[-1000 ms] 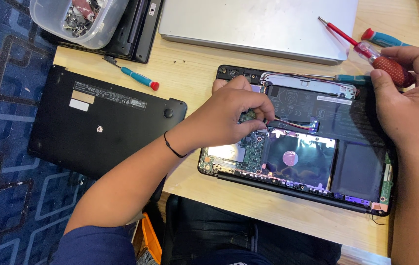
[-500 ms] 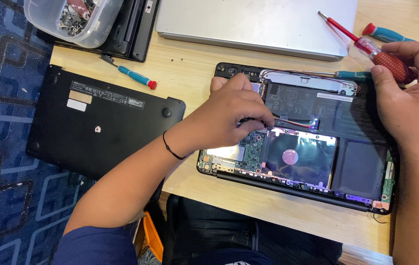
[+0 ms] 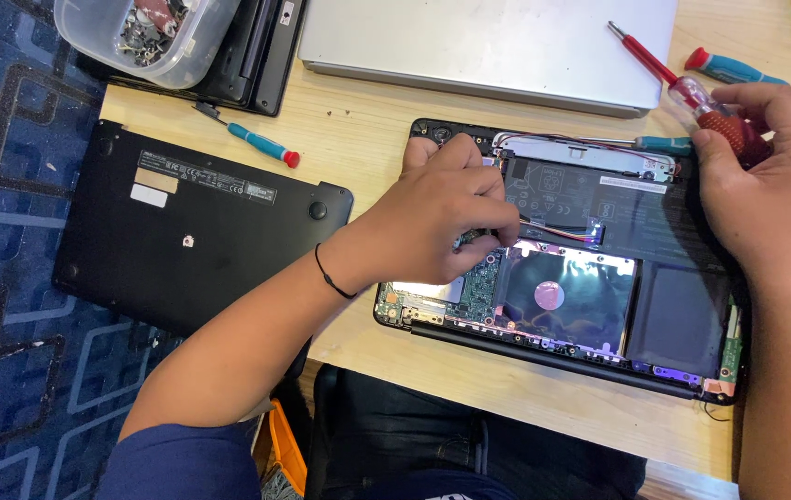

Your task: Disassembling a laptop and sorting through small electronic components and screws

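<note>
An opened black laptop (image 3: 673, 324) lies on the wooden table with its circuit board, shiny drive and black battery exposed. My left hand (image 3: 442, 218) rests inside it, fingertips pinched at a small connector and thin wires beside the green board (image 3: 479, 282). My right hand (image 3: 771, 176) sits on the laptop's far right corner and grips a red-handled screwdriver (image 3: 683, 83), whose shaft points up and left over a closed silver laptop (image 3: 488, 46).
The removed black bottom cover (image 3: 182, 231) lies at the left, partly off the table edge (image 3: 553, 398). A small blue-and-red screwdriver (image 3: 261, 145) lies near it. A clear tub of screws and parts (image 3: 145, 32) sits on another black laptop at top left. Blue patterned carpet lies below.
My left hand's fingers have shifted slightly at the connector. My right hand and the screwdriver stay in about the same place.
</note>
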